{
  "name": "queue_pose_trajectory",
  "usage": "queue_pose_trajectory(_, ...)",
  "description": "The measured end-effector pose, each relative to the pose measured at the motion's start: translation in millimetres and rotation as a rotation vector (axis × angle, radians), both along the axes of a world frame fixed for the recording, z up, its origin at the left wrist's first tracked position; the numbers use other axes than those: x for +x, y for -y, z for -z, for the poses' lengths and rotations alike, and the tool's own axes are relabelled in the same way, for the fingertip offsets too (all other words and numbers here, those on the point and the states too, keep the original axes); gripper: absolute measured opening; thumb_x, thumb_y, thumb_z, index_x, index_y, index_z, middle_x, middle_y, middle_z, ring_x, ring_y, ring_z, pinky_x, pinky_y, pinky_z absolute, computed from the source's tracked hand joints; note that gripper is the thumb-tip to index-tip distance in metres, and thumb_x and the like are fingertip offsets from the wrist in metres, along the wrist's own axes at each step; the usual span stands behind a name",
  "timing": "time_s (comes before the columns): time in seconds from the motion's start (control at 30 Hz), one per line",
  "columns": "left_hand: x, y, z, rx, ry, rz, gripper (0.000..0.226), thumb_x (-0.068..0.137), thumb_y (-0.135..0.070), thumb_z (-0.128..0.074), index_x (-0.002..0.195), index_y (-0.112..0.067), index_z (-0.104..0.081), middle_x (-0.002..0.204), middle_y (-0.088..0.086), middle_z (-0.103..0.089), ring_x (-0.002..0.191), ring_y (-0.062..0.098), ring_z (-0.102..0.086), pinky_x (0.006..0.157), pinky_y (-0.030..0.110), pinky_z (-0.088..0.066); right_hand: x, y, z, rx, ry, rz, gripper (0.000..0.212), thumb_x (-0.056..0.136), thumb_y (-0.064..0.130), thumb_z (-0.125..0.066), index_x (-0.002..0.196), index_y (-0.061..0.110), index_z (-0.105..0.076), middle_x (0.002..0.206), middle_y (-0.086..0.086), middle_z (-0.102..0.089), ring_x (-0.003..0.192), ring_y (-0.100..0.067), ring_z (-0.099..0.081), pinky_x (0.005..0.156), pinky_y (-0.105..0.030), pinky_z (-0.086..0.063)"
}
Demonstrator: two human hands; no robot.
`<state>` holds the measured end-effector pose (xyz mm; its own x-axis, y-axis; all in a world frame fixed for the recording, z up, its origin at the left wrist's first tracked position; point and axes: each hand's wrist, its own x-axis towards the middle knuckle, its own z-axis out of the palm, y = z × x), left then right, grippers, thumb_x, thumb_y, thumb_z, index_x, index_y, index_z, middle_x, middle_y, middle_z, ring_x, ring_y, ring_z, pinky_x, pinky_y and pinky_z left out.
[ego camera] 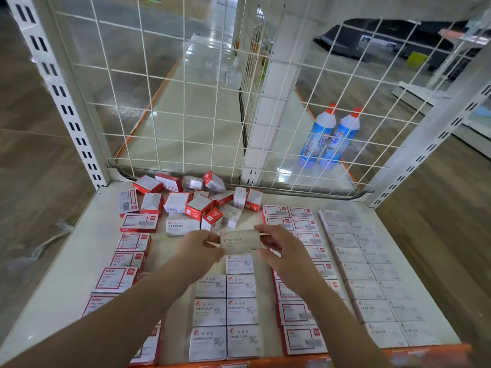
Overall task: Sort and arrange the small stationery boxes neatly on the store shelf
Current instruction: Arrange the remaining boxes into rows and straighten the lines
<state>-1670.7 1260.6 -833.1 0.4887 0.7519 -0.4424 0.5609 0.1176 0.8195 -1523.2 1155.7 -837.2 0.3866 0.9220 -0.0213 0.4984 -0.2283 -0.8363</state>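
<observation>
Left hand [199, 247]: fingers pinch the staples box [240, 241].
Right hand [279, 244]: fingers pinch its other end.
Place: above the shelf [66, 261].

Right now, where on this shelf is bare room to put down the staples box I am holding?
Bare shelf runs along the left edge, beside the red boxes. Another bare strip lies behind the staples rows, near the wire grid. The back-centre heap is crowded. Both hands, left and right, hold the staples box.

a grey staples box [240, 241] is held level above the shelf [66, 261], between neat rows of paper clips boxes [225, 312], grey staples boxes [372, 277] and a jumbled red-and-white heap [191, 200] at the back.
</observation>
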Motion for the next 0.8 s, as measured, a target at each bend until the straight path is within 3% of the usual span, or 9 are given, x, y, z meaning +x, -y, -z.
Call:
queue_pose_trajectory(0.27,-5.2,-12.1,2.2,-0.02,0.059,-0.051,0.023,0.092,-0.017,-0.055,0.114,-0.014,-0.058,0.1,0.003,-0.062,0.086,0.016,-0.058,0.069,0.025,-0.044,-14.0,9.5,-2.6,-0.033,0.064,0.117,0.041,0.088,0.006,-0.057,0.125,0.021,-0.053,0.115,0.011,-0.055,0.107,-0.002,-0.053,0.092,-0.012,-0.042)
queue_pose_trajectory(0.43,-0.1,-6.2,-7.0,0.102,-0.058,0.085,0.024,0.093,-0.018,-0.052,0.116,-0.014,-0.056,0.103,0.002,-0.057,0.076,0.008,-0.051,0.055,0.017,-0.035,-3.1,24.9,-6.3,-0.045,0.044,0.219,0.039,0.089,0.01,-0.057,0.126,0.022,-0.052,0.116,0.009,-0.055,0.108,-0.004,-0.053,0.089,-0.011,-0.041)
queue_pose_trajectory(0.57,29.3,8.5,-8.7,0.148,-0.098,0.108,0.024,0.093,-0.015,-0.051,0.116,-0.013,-0.056,0.097,0.001,-0.056,0.072,0.01,-0.051,0.057,0.019,-0.037,33.5,45.8,-3.5,-0.07,0.048,0.245,0.04,0.089,0.012,-0.058,0.128,0.019,-0.052,0.118,0.004,-0.057,0.107,-0.006,-0.055,0.085,-0.011,-0.047)
queue_pose_trajectory(0.7,66.7,36.0,-4.8,0.206,-0.142,0.086,0.032,0.09,-0.014,-0.054,0.121,-0.01,-0.059,0.121,0.005,-0.058,0.092,0.017,-0.055,0.079,0.02,-0.038,76.9,69.2,-0.5,-0.061,0.023,0.244,0.039,0.088,0.006,-0.058,0.126,0.012,-0.052,0.117,-0.001,-0.057,0.104,-0.008,-0.055,0.093,-0.015,-0.043)
queue_pose_trajectory(0.8,96.6,60.4,-3.3,0.251,-0.193,0.135,0.038,0.09,-0.019,-0.054,0.127,-0.013,-0.055,0.129,0.005,-0.056,0.103,0.018,-0.053,0.085,0.023,-0.039,110.1,81.4,4.9,-0.073,0.028,0.218,0.038,0.089,0.006,-0.058,0.125,0.012,-0.053,0.118,-0.002,-0.056,0.105,-0.011,-0.054,0.092,-0.014,-0.042)
